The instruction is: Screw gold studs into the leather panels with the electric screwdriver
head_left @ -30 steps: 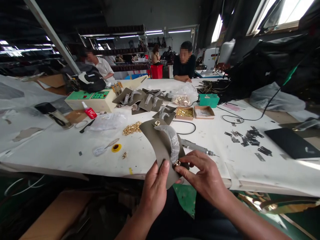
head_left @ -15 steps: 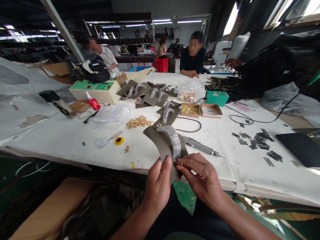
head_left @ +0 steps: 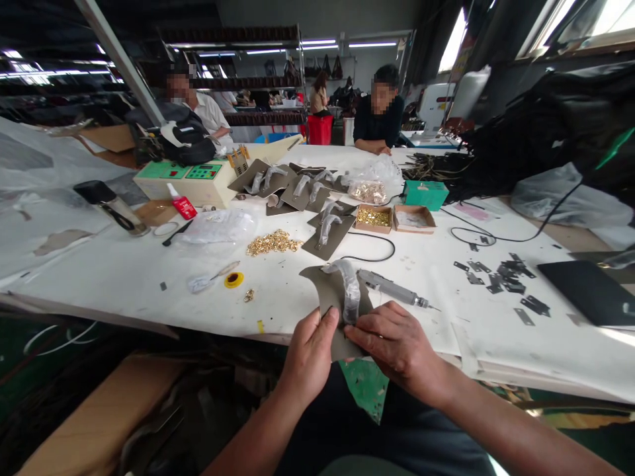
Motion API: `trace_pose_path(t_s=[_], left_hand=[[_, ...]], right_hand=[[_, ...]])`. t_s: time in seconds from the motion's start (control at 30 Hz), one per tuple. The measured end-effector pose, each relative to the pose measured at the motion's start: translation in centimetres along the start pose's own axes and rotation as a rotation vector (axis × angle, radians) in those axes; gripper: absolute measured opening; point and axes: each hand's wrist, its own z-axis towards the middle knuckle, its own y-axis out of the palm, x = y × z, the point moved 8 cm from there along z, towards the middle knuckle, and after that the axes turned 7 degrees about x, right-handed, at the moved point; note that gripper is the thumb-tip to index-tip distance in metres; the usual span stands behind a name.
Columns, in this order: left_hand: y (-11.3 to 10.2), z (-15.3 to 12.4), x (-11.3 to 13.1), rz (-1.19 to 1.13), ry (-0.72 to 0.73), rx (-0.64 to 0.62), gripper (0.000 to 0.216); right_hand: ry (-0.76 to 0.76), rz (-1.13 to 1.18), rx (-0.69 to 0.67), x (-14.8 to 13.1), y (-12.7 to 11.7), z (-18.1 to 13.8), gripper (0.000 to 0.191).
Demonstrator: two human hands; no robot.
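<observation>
My left hand [head_left: 311,354] grips the left edge of a grey-brown leather panel [head_left: 325,291], thumb on top. A curved handle wrapped in clear plastic [head_left: 350,291] lies on the panel. My right hand [head_left: 399,347] is closed, its fingertips pinching at the handle's lower end; the small gold fitting there is almost hidden by the fingers. Just beyond the panel a grey electric screwdriver [head_left: 394,289] lies on the white table [head_left: 292,301]. Further back, similar panels with wrapped handles [head_left: 327,231] are spread and overlapping.
Gold clasps [head_left: 274,242] lie in a pile at left, near a yellow tape roll [head_left: 233,280]. Small boxes hold gold parts [head_left: 374,217]. Dark metal plates [head_left: 510,274] are scattered at right. A co-worker [head_left: 380,116] leans on the far table edge.
The panel's far end has dropped lower and towards me, off the panel behind it. My right fingers have closed over the gold fitting, which showed more clearly before.
</observation>
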Motion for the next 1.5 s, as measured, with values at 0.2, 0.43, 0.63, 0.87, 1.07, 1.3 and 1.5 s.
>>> trace_pose_path(t_s=[0.2, 0.43, 0.63, 0.87, 1.07, 1.3, 1.5], left_hand=[[-0.2, 0.1, 0.0, -0.132, -0.05, 0.012, 0.032], [1.4, -1.9, 0.8, -0.23, -0.086, -0.054, 0.045], [0.5, -0.6, 0.4, -0.544, -0.195, 0.051, 0.057], [-0.7, -0.7, 1.0, -0.199, 0.036, 0.115, 0.05], [0.6, -2.3, 1.7, -0.047, 0.083, 0.006, 0.049], [-0.2, -2.0, 2.0, -0.016, 0.112, 0.089, 0.06], [0.1, -1.9, 3.1, 0.052, 0.152, 0.084, 0.056]], right_hand=[[0.265, 0.099, 0.184, 1.0, -0.7, -3.1, 0.036], [1.069, 0.783, 0.309, 6.1, 1.5, -5.4, 0.053], [1.086, 0.964, 0.242, 4.8, 3.0, -6.4, 0.049], [0.83, 0.368, 0.458, 5.1, -3.3, -3.7, 0.026], [0.679, 0.452, 0.354, 4.0, -3.3, 2.0, 0.018], [0.509, 0.463, 0.408, 1.4, -2.7, 3.4, 0.009], [0.447, 0.409, 0.376, 1.3, -2.5, 3.4, 0.014]])
